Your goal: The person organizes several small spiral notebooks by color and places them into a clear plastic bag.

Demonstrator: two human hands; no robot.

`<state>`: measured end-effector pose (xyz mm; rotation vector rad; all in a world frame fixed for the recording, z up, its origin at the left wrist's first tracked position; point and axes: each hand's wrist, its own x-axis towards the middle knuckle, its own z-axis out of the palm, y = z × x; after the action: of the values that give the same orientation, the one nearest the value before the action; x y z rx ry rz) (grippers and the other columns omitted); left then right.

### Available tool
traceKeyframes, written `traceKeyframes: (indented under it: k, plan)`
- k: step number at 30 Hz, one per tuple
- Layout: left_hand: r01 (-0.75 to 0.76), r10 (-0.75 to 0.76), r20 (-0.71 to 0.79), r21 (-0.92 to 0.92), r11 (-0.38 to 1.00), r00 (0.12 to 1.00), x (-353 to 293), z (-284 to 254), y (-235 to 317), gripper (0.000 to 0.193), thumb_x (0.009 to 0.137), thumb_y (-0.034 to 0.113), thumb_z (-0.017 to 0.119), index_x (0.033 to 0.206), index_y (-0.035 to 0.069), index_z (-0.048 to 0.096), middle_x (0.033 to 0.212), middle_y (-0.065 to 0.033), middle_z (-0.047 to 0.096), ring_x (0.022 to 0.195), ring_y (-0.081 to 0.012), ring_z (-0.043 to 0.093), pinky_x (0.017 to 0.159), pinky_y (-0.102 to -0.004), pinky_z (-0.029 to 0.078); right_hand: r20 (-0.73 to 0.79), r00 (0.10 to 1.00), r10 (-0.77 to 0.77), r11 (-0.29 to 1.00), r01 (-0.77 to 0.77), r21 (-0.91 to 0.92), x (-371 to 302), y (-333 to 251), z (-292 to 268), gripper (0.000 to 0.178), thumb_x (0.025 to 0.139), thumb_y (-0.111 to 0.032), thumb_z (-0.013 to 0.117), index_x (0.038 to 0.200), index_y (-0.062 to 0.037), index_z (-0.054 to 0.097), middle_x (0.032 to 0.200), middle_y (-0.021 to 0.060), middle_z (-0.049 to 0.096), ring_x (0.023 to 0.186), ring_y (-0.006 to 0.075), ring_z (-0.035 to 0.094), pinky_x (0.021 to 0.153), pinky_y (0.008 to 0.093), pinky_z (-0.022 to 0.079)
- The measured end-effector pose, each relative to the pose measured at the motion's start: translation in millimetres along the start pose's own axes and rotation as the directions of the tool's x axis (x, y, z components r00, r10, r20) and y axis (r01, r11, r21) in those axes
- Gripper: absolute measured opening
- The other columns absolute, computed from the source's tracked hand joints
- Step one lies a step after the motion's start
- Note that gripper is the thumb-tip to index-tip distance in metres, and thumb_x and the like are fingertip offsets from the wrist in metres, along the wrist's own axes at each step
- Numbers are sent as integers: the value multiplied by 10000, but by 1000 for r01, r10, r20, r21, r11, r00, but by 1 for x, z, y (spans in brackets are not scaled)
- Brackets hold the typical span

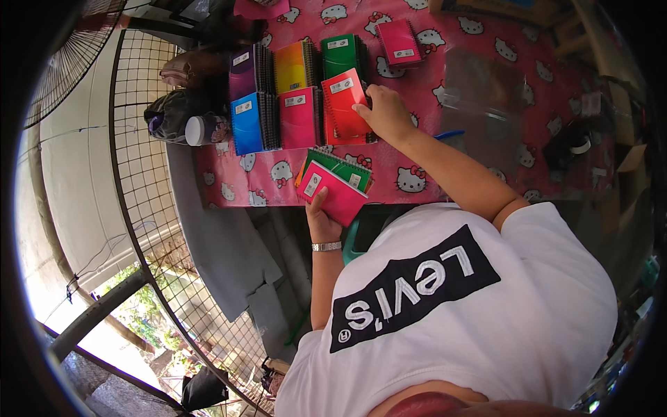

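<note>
My left hand point(324, 221) grips a small fan of spiral notebooks at the table's front edge. On top is a pink notebook point(337, 199), with a green notebook point(340, 169) and an orange edge under it. My right hand point(386, 115) pinches a red notebook point(343, 96) by its right side, tilted over the red stack point(338, 136). Beside that stand more spiral-notebook stacks in two rows: purple point(241, 75), yellow point(290, 66) and green point(340, 57) behind, blue point(247, 126) and pink point(297, 119) in front.
A separate pink notebook pile point(399, 43) lies at the back. Right of my hand are a blue pen point(449, 134) and a clear plastic sheet point(483, 104) on the pink patterned tablecloth point(411, 179). A white-lidded jar point(197, 131) and dark bags stand left, near a wire grille point(142, 104).
</note>
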<state>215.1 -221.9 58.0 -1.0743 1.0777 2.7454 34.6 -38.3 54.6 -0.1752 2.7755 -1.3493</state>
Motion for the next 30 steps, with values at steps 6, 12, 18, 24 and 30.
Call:
traceKeyframes:
  k: [6,12,18,24,30]
  plan:
    - [-37,36,30,43,998,999,-3,-5,4,499,830,119,653,1284,36,464,1199,-115,594,1095,-283,599,925,-450,518,103,993,60,953,-87,290,11,-17,-14,347,727,-166,749,953,31,573,927,170,633,852,283,635,762,372,510]
    - [-7,89,190,-397,918,978,-10,-1,12,621,849,404,663,1318,48,466,1286,-115,567,1188,-301,540,1017,-490,426,683,701,-207,929,-79,362,3,-96,-46,707,666,-313,845,1175,31,495,1019,174,625,929,263,622,819,360,500]
    - [-104,108,91,-53,993,990,-15,-28,16,527,832,276,666,1271,42,493,1220,-112,593,1119,-293,572,970,-467,451,250,962,-114,945,183,-273,68,-71,46,765,653,-516,792,1148,12,544,1184,221,569,1070,356,581,850,427,509]
    - [-18,29,88,-123,992,996,-20,-37,15,504,810,169,648,1264,22,484,1204,-134,588,1085,-304,592,939,-459,493,262,922,-284,942,319,-101,94,-76,44,293,767,-193,677,990,-12,620,989,227,649,954,356,631,792,425,520]
    - [30,5,155,-223,974,988,-22,-38,13,510,854,299,610,1271,33,489,1228,-138,581,1137,-310,563,980,-481,456,685,134,-716,398,885,243,25,-180,-13,210,711,-96,617,911,-92,681,892,88,680,873,277,655,812,446,469]
